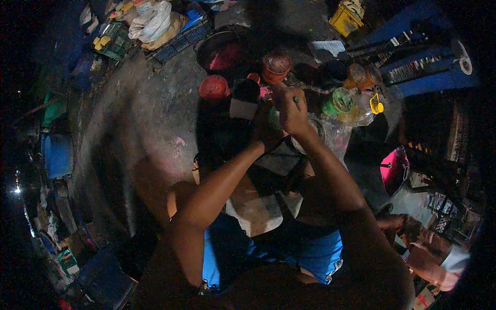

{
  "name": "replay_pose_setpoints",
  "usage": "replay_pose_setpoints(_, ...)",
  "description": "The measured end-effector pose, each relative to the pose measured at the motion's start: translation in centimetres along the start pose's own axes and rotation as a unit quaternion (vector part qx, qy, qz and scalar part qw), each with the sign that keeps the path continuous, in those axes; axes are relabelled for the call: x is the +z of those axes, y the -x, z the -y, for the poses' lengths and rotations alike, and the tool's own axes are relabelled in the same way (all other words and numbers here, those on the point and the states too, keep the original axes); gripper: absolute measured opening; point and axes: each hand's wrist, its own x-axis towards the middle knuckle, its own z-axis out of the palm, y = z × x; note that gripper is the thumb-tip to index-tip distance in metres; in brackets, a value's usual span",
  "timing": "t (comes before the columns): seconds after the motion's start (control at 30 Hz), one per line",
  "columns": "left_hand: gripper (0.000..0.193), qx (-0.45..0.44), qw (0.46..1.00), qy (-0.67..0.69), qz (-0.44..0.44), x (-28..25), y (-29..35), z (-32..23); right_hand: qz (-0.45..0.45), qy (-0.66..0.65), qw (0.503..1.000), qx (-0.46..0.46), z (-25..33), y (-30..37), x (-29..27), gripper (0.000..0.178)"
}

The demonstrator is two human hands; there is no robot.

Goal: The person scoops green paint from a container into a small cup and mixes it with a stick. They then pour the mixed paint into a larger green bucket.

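My right hand (293, 112) is closed in a fist around a thin handle whose green end (296, 99) pokes out at the top. Just left of it and lower, my left hand (266, 135) is in deep shadow, with its fingers curled against a pale greenish container (275, 119); what exactly it grips is hard to make out. Close beyond both hands are a pale pot with a dark inside (243, 107), a red tub (214, 88) and an orange-red bucket (276, 67). To the right stand a green-rimmed tub (339, 101) and a clear jug with a yellow cap (377, 103).
A large dark basin (222, 51) with pink inside stands farther off. Crates with bags (181, 41) are at the far left, a yellow container (346, 18) at the far right. A pink object (394, 170) lies right. Another person's arm (429, 258) shows lower right.
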Motion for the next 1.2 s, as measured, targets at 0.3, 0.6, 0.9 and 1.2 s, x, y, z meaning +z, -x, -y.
replay_pose_setpoints(0.3,0.079,-0.023,0.998,0.053,0.002,-1.4,0.8,-1.6,0.151,-0.268,0.881,0.360,1.3,3.6,-3.2,0.047)
replay_pose_setpoints(0.6,0.080,-0.101,0.993,0.046,0.024,-0.3,1.0,1.9,-0.008,-0.012,0.999,0.040,1.3,-1.3,-1.4,0.017)
replay_pose_setpoints(0.9,0.079,-0.009,1.000,0.004,-0.029,-1.1,0.6,-2.1,0.085,-0.468,0.733,0.487,2.6,-0.9,-4.4,0.021)
replay_pose_setpoints(1.2,0.076,0.013,1.000,-0.018,-0.008,-0.9,0.1,-0.7,0.013,-0.448,0.767,0.459,1.7,1.3,-4.2,0.038)
